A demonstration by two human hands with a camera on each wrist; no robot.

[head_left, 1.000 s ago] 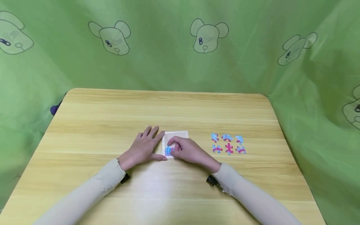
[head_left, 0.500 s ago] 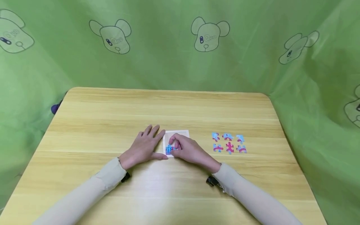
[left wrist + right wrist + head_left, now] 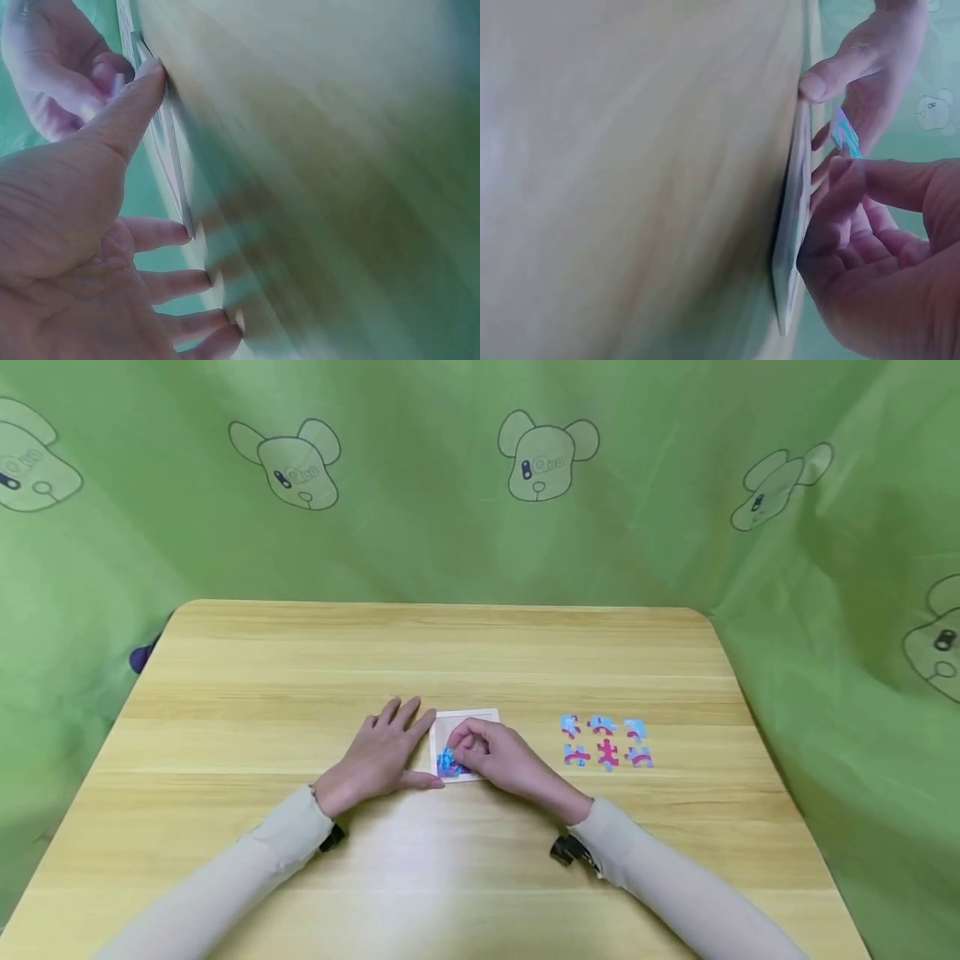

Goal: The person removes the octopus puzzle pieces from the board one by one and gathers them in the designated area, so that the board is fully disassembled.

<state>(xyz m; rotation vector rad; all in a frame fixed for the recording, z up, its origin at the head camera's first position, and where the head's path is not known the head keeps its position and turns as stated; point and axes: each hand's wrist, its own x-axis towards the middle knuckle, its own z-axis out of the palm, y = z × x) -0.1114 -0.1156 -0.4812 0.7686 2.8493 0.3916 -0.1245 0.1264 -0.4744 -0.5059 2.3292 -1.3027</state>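
A small white-rimmed puzzle tray [image 3: 468,714] lies on the table between the hands. The left hand [image 3: 375,756] has its fingers spread, with index fingertip and thumb touching the tray's left side. Over the tray, the right hand [image 3: 501,757] pinches a blue and pink jigsaw piece [image 3: 845,135] between thumb and index finger. In the right wrist view that piece stands tilted, apart from the tray surface. Blue and purple shows at the tray's lower left in the head view; the right fingers hide part of the tray.
Right of the tray, several loose jigsaw pieces [image 3: 608,753] lie in two rows, pink and light blue. The wooden table [image 3: 420,652] has rounded far corners. A green curtain [image 3: 420,527] with bear-like drawings hangs behind and beside it.
The right fingers have shifted slightly within the tray, and the blue piece at their tips has turned and tilted. The left hand stays against the tray. The head view has shifted a little.
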